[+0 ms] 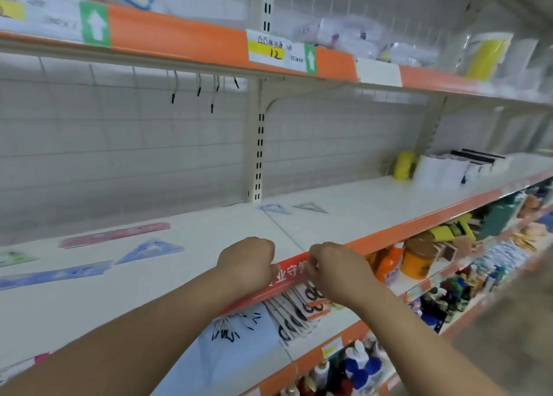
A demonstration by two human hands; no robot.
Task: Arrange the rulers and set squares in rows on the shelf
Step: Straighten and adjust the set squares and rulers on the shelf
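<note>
Left hand [248,261] and right hand [335,271] both gripping red strip [288,277], number cards [302,306] beneath, blue set square [149,250], pink ruler [115,234] behind

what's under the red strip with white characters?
A fanned stack of white cards with black digits pokes out below the red strip. Their upper ends are hidden by the strip, the left hand and the right hand.

We faced a pale wire-grid back panel [119,144] split by a slotted upright [259,144], under an orange-edged upper shelf [179,33].
</note>
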